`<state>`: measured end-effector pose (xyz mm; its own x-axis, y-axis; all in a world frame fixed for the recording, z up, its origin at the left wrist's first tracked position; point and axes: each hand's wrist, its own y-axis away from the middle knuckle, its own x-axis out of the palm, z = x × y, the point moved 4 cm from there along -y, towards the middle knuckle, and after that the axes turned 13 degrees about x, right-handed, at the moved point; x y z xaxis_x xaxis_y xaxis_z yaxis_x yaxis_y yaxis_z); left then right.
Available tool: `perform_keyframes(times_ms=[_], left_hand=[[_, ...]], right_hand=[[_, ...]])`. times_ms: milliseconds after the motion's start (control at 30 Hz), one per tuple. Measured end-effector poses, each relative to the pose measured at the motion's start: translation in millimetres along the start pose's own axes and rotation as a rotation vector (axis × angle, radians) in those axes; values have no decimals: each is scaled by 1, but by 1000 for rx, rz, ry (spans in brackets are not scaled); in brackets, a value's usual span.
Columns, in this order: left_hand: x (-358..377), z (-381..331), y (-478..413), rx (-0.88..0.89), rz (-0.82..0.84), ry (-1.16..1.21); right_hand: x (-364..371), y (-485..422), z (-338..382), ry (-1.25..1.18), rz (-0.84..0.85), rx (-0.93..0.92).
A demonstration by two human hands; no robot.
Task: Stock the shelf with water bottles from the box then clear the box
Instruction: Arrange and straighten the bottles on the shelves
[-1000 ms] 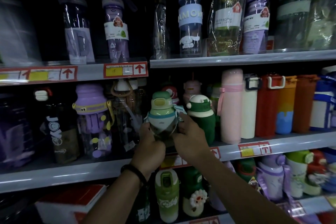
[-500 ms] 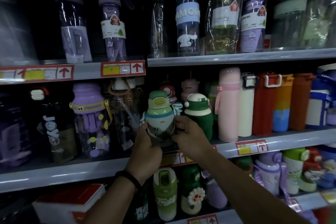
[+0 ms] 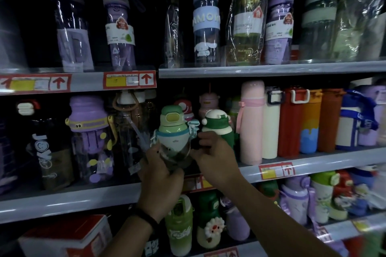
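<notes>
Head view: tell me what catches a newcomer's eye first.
The left hand and right hand grip a green-capped bottle at centre frame, over the front of the middle shelf. Right of it a row of tall flasks stands out, among them a pink flask and a red flask.

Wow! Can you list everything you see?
shelves: three, grey, stacked.
green-lidded bottle: one, white and clear, at middle shelf.
pink flask: one, pink, middle shelf, right.
purple bottle: one, purple, middle shelf, left.
wrapped bottles: several, purple and green, top shelf.
small bottles: several, green and purple, bottom shelf.
box: one, red and white, bottom left.
price tags: several, red and yellow, shelf edges.
left hand, right hand: both holding the green-lidded bottle.
</notes>
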<state>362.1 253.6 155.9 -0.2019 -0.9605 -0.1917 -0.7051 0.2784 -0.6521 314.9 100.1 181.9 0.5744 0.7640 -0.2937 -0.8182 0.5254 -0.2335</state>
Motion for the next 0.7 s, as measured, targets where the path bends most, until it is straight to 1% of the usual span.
perform_keyframes(times_ms=[67, 100, 167, 233, 300, 400, 467, 567, 700], left_hand=[[11, -5, 6, 57, -9, -69], [18, -7, 8, 87, 11, -100], [35, -15, 9, 103, 101, -94], [54, -18, 6, 90, 183, -46], [68, -21, 1, 106, 193, -9], [81, -32, -6, 195, 148, 46], [85, -38, -11, 229, 132, 91], [91, -32, -19, 176, 159, 143], [97, -16, -24, 30, 221, 165]], right_hand=[[-20, 3, 0, 92, -226, -61], [-28, 5, 0, 112, -304, -73], [-41, 4, -4, 186, -404, -43], [-50, 1, -8, 275, -467, -16], [-52, -1, -4, 331, -493, -38], [-51, -9, 8, 426, -505, -89], [-50, -15, 12, 472, -492, -77], [-49, -21, 4, 485, -476, -2], [-49, -21, -5, 553, -505, -15]])
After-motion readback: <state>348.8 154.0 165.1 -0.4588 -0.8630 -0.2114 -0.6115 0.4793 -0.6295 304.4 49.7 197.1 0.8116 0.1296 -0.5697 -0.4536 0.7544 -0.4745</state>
